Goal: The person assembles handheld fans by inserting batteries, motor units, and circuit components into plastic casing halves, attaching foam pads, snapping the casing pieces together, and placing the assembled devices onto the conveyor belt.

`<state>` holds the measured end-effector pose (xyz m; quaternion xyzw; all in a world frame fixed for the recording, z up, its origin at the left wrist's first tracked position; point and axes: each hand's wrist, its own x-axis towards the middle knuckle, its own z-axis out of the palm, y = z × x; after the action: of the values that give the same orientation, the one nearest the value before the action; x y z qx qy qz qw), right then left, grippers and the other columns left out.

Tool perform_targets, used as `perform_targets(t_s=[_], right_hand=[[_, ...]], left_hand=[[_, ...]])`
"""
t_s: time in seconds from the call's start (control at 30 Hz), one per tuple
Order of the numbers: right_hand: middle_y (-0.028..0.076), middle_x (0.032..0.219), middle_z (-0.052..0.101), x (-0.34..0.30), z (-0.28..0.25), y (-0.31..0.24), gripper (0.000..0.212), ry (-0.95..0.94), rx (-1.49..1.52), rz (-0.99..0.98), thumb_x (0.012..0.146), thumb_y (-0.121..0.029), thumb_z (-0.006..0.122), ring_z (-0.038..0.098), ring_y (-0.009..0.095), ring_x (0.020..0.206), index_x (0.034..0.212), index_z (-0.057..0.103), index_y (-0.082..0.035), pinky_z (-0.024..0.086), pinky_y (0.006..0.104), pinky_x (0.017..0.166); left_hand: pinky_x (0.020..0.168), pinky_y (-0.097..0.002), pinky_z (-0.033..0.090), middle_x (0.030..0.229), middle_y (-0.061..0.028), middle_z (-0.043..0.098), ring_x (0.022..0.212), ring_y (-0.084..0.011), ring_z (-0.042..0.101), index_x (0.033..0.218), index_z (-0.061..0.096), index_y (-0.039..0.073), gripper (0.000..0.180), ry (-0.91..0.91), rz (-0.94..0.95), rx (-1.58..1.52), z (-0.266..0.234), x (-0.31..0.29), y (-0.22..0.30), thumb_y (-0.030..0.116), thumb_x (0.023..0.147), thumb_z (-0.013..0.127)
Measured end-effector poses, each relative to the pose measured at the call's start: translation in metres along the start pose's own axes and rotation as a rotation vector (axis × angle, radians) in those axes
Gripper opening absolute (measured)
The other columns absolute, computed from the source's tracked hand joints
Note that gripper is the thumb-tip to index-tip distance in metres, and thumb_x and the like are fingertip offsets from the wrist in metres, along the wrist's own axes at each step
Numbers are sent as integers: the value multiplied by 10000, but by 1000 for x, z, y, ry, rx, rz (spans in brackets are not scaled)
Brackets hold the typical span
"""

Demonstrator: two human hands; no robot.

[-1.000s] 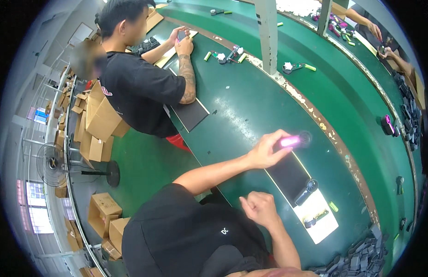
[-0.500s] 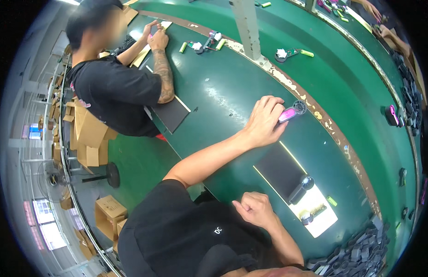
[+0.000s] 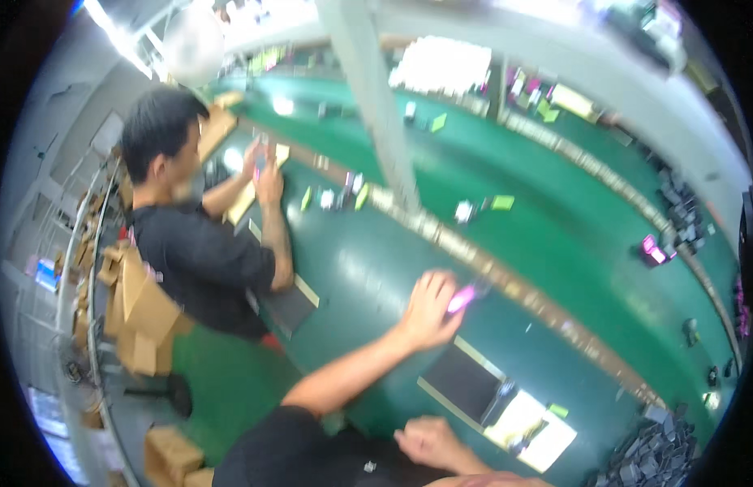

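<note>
My left hand is out over the green table, fingers closed on a small pink-lit handheld device. Its far end is blurred now; a moment ago it showed as round and fan-like. Close to my body, my right hand is curled into a loose fist with nothing showing in it. Between my hands and the belt lies a black mat with pale yellow edges. A dark device rests where the mat meets a bright white sheet, and a small green piece lies beside the sheet.
Dark grey parts are heaped at the near right. A worn rail separates the table from a green belt, and a pale post rises from it. A co-worker works at the left, near cardboard boxes.
The view has tipped upward, so the scene sits lower and is more blurred. My left hand keeps hold of the pink-lit device; my right hand stays curled near my body.
</note>
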<state>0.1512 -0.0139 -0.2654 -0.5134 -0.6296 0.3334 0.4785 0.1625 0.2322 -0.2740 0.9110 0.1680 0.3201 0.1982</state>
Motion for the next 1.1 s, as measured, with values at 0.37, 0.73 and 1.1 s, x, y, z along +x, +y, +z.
perform_targets(t_s=[0.37, 0.73, 1.1], right_hand=[[91, 563, 330, -5, 9, -1, 485, 40, 51, 60, 947, -141, 735, 335, 255, 490, 665, 356, -34, 317, 387, 479], [87, 560, 299, -3, 18, -4, 504, 97, -8, 100, 927, -116, 755, 297, 218, 493, 642, 348, -35, 291, 379, 470], [110, 570, 297, -2, 17, -4, 485, 85, -31, 27, 977, -179, 699, 312, 301, 512, 689, 337, -32, 303, 416, 508]], left_hand=[[763, -413, 508, 1012, -159, 621, 875, -331, 626, 1139, 607, 7, 285, 170, -107, -211, -16, -12, 6, 103, 905, 739], [688, -303, 512, 991, -92, 640, 819, -143, 633, 1257, 619, -5, 310, 196, -315, -695, -47, -17, 16, 173, 1009, 672], [807, -246, 532, 1092, -36, 660, 961, -91, 629, 1225, 602, 0, 301, 185, -189, -1015, -101, -7, 53, -24, 949, 720]])
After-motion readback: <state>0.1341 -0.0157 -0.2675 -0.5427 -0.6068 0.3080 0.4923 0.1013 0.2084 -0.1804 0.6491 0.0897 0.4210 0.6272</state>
